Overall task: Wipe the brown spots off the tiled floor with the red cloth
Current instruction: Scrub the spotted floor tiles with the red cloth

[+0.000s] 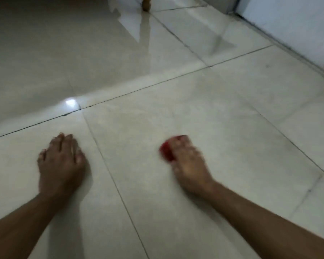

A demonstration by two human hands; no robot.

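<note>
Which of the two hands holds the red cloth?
The right hand grips the red cloth against the tiled floor. The left hand rests flat on the tile, holding nothing.

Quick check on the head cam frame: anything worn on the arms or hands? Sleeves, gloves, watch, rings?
Nothing worn that shows. Left hand and right hand are bare, no gloves. Both forearms are bare to the frame edge, with no sleeve, watch or band in view. No rings are visible, but the right hand is motion-blurred, so small items there can't be ruled out.
</note>
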